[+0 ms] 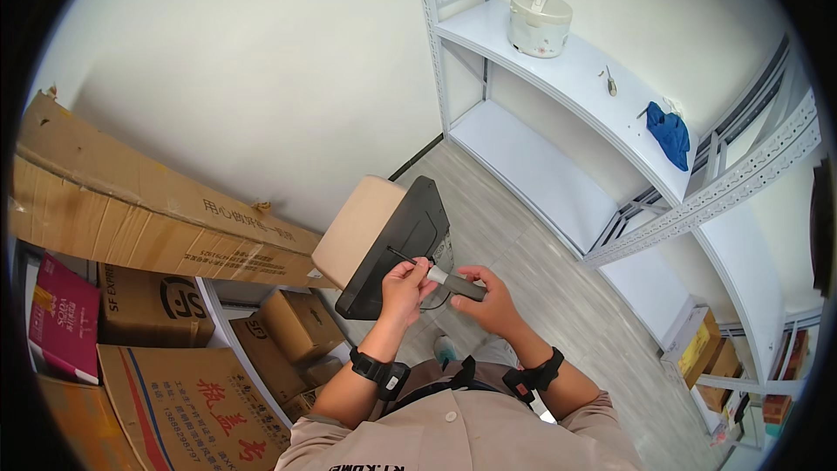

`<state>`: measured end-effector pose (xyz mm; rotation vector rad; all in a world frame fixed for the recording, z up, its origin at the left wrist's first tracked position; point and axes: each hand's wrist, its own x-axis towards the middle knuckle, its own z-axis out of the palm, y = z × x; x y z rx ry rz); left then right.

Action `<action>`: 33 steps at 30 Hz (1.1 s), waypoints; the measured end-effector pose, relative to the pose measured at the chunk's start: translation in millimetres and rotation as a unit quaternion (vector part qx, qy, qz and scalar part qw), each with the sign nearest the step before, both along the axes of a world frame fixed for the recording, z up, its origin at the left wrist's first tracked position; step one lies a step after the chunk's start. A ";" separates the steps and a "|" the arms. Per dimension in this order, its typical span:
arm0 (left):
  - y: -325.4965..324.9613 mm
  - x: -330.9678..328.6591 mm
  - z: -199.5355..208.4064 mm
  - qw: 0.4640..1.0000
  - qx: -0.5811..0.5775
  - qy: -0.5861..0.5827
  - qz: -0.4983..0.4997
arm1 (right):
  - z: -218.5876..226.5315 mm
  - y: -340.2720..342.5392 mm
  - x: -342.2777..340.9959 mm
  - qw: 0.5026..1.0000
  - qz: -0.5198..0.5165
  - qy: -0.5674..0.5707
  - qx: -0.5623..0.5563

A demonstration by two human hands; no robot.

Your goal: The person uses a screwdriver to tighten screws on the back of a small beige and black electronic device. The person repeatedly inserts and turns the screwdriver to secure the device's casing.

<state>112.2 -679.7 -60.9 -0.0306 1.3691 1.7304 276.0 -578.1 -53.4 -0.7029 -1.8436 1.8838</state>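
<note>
A screwdriver-like tool (464, 286) with a thick grey handle, a pale collar and a thin dark shaft spans my two hands. My left hand (404, 290) pinches it near the collar. Around the rear of the handle curl the fingers of my right hand (491, 303). The shaft points up and left to the black face of a beige box-shaped object (362, 218), which is tilted on its side. Whether the tip sits in a hole there is too small to tell. Under the tool a thin dark loop shows, perhaps a cord.
On my left, a long cardboard carton (157, 209) lies above shelves of brown boxes (301, 324) and a magenta box (65, 318). Ahead to the right, a white metal shelf (584, 87) bears a rice cooker (540, 24), a small screwdriver (611, 83) and a blue cloth (669, 134).
</note>
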 end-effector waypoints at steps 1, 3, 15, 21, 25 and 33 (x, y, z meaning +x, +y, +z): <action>0.4 -0.4 -1.2 1.000 0.003 -0.005 0.004 | -0.3 0.3 0.1 0.997 -0.004 -0.003 -0.072; 1.3 -0.4 -2.6 1.000 0.010 -0.014 0.013 | -3.0 0.3 -0.2 0.982 -0.008 0.010 -0.190; 1.8 3.3 9.9 0.998 0.011 -0.058 0.012 | 9.9 3.2 -3.5 0.954 0.054 -0.009 -0.295; -2.0 5.3 6.9 0.997 -0.025 -0.047 -0.058 | 9.6 0.8 -3.8 0.986 0.041 -0.032 -0.159; -1.7 3.4 3.3 0.998 0.014 -0.054 -0.028 | 8.6 -0.6 -4.8 0.988 0.006 -0.024 -0.153; -4.2 5.1 -1.0 0.996 0.057 -0.059 -0.027 | 1.2 8.0 0.3 0.907 0.017 0.001 -0.421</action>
